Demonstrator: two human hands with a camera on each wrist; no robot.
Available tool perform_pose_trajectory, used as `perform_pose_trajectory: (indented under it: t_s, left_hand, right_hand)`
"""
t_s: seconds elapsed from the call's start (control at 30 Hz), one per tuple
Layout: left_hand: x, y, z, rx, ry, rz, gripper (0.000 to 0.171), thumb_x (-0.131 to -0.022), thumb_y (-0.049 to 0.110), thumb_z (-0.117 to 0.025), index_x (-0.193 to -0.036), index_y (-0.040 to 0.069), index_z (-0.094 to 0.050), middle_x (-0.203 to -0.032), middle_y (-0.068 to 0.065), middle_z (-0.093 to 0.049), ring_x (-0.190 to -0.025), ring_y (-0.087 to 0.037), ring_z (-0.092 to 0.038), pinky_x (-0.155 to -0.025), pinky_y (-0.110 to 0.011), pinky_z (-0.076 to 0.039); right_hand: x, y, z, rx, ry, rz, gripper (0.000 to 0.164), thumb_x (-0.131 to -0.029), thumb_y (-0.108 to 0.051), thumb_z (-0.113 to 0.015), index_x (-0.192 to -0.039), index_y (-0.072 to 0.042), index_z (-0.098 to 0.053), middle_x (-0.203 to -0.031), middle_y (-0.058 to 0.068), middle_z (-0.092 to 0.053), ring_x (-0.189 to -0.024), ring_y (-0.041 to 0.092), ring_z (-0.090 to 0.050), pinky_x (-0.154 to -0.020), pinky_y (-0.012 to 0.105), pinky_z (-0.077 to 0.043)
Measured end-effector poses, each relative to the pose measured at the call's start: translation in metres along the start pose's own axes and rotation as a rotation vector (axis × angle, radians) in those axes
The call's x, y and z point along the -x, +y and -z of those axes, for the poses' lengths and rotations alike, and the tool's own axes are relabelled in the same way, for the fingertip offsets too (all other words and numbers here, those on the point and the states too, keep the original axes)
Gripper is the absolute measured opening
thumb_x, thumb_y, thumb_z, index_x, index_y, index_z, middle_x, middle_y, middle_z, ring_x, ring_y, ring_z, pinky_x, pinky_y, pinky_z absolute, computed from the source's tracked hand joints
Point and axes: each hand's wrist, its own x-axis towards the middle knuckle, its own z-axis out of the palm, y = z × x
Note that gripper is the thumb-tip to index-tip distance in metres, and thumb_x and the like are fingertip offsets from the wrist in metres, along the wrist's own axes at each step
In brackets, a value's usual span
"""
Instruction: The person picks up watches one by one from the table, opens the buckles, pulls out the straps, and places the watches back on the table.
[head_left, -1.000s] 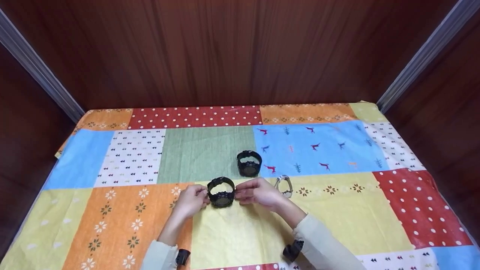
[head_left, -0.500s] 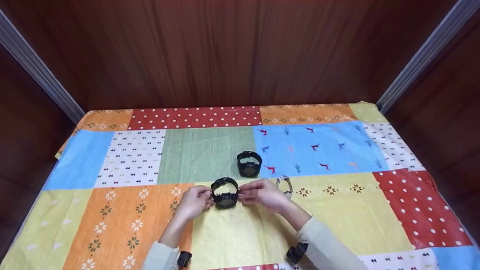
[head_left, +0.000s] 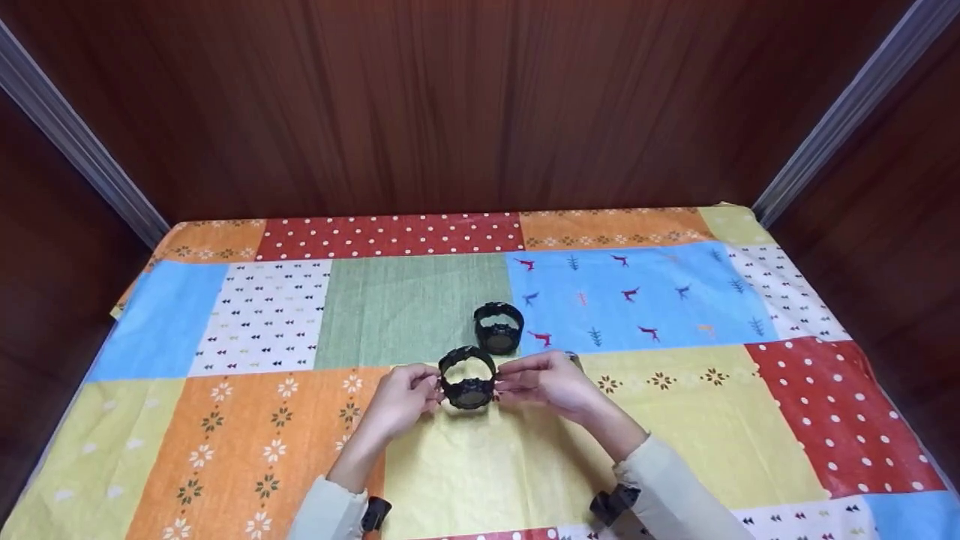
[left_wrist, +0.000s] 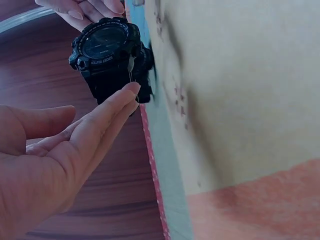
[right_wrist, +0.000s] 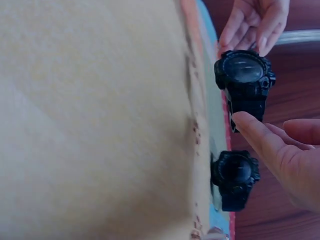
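A black sport watch point(head_left: 469, 394), its strap closed into a loop, is held between my two hands near the middle of the cloth. Fingertips of the left hand point(head_left: 405, 397) press the strap on one side; in the left wrist view its fingers point(left_wrist: 95, 120) are extended and the thumb stands apart. From the other side the right hand point(head_left: 551, 382) touches the strap with straight fingers point(right_wrist: 257, 132). Just behind stands another black watch point(head_left: 498, 330), upright on its strap, seen in the right wrist view below the held watch. A light-coloured watch point(head_left: 573, 358) is mostly hidden by the right hand.
A patchwork cloth point(head_left: 645, 450) in yellow, orange, blue, green and red covers the table. Dark wood-look panels point(head_left: 450, 105) close off the back and both sides, with grey metal strips at the corners.
Both hands have shifted right and slightly away with the black watch between them, bringing it nearer the standing one. The right hand now covers most of the light-coloured watch.
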Motion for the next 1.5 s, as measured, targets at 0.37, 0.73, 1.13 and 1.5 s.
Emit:
perform_pose_trajectory:
  t_s: [0.37,0.73,1.13,1.5]
  left_hand:
    - [-0.001,0.022,-0.006,-0.048,-0.018,-0.089,0.026,-0.093,-0.001,-0.044,-0.113,-0.013,-0.055,-0.096,-0.020,-0.063,-0.083,-0.029,-0.064,-0.070,-0.035,-0.053]
    - [-0.005,0.036,-0.010,-0.031,-0.011,-0.126,0.025,-0.093,-0.001,-0.045,-0.111,-0.013,-0.056,-0.102,-0.024,-0.061,-0.085,-0.029,-0.064,-0.072,-0.030,-0.052]
    - [-0.004,0.041,-0.012,0.063,-0.004,-0.118,0.025,-0.092,-0.002,-0.046,-0.112,-0.015,-0.054,-0.104,-0.024,-0.059,-0.087,-0.031,-0.063,-0.076,-0.029,-0.051]
    - [-0.006,0.043,-0.013,0.095,-0.003,-0.113,0.024,-0.091,-0.001,-0.049,-0.111,-0.013,-0.056,-0.098,-0.020,-0.060,-0.085,-0.029,-0.063,-0.075,-0.028,-0.052]
  right_hand:
    - [0.011,-0.021,0.013,0.049,0.011,0.069,0.032,-0.087,0.011,-0.037,-0.116,0.023,-0.044,-0.114,0.032,-0.054,-0.098,0.033,-0.060,-0.085,0.036,-0.047]
    - [0.017,-0.036,0.020,0.043,0.040,0.107,0.031,-0.087,0.011,-0.036,-0.115,0.024,-0.045,-0.108,0.032,-0.057,-0.094,0.032,-0.062,-0.083,0.038,-0.048]
    - [0.020,-0.040,0.020,-0.036,0.049,0.123,0.033,-0.087,0.012,-0.039,-0.116,0.028,-0.039,-0.113,0.036,-0.052,-0.093,0.029,-0.063,-0.086,0.039,-0.047]
    - [0.020,-0.042,0.021,-0.064,0.063,0.124,0.033,-0.088,0.011,-0.038,-0.117,0.028,-0.038,-0.108,0.035,-0.055,-0.092,0.027,-0.063,-0.086,0.037,-0.047]
